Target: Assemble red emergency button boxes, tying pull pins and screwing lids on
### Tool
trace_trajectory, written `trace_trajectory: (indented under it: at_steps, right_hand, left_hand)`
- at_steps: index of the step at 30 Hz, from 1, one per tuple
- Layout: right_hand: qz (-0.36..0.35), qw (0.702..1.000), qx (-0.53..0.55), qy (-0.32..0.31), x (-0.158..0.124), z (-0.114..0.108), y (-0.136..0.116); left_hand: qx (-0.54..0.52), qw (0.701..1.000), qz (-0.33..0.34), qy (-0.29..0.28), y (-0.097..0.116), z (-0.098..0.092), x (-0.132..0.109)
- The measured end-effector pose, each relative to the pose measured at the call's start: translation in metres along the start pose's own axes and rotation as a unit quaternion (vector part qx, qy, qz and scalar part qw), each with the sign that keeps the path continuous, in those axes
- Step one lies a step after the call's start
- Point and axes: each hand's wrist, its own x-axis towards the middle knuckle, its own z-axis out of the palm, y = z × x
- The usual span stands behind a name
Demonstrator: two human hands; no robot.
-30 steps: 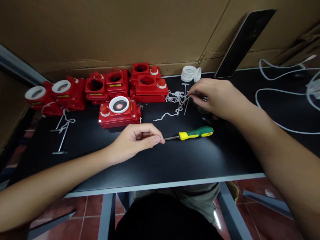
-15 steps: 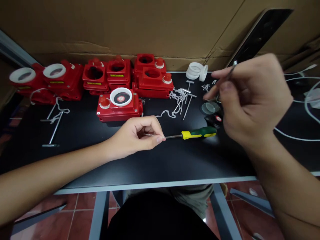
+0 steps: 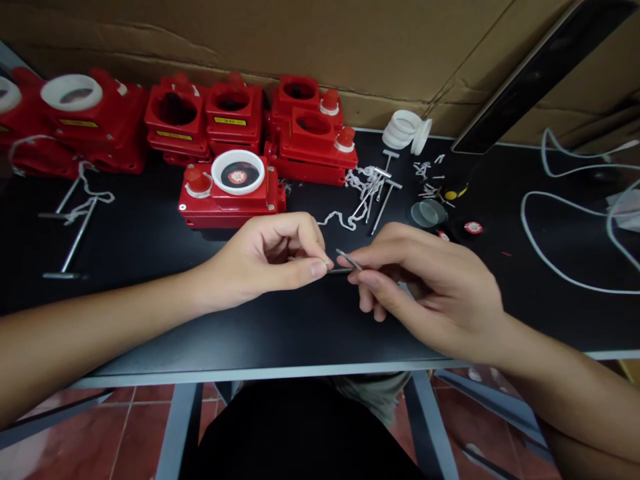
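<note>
My left hand [image 3: 280, 261] is closed in a pinch near the middle of the table, with thumb and forefinger pressed together. Whatever sits inside that pinch is too small to make out. Just to its right, my right hand [image 3: 425, 287] grips a thin metal piece [image 3: 349, 259] between thumb and forefinger, its end pointing toward the left fingertips. A dark screwdriver shaft [image 3: 341, 270] shows in the gap between both hands; its handle is hidden by the right hand. Behind the left hand stands a red housing [image 3: 230, 210] with a white ring [image 3: 216, 175] around its round window.
More red housings [image 3: 313, 157] line the back by the cardboard [image 3: 300, 40]. T-shaped metal rods [image 3: 385, 207] with white chains lie right of centre. White rings [image 3: 403, 130], small screws [image 3: 429, 191], clear discs [image 3: 427, 213] and a white cable [image 3: 530, 247] are farther right.
My right hand has come down and left, close to my left hand, bringing the thin metal piece and covering the screwdriver's handle. My left hand keeps its pinch. The view has shifted slightly.
</note>
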Motion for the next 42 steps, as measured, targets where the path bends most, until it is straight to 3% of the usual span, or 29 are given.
trace_trajectory:
  at_steps: [5,27,38,42]
  right_hand:
    - [-0.038,0.998,-0.054,0.003,0.001,-0.001,-0.002]
    - [-0.052,0.990,-0.129,-0.016,0.000,-0.005,0.002]
    - [-0.112,0.927,-0.358,-0.005,-0.001,-0.011,0.003]
    - [-0.145,0.912,-0.383,-0.018,-0.002,-0.007,0.004]
  left_hand:
    - [-0.006,1.000,-0.024,-0.007,0.002,0.001,-0.001]
    - [0.053,0.998,-0.037,0.002,0.007,0.001,0.001]
    - [0.098,0.994,-0.029,0.041,0.002,0.001,0.000]
    - [0.159,0.986,-0.014,0.053,0.002,0.005,-0.004]
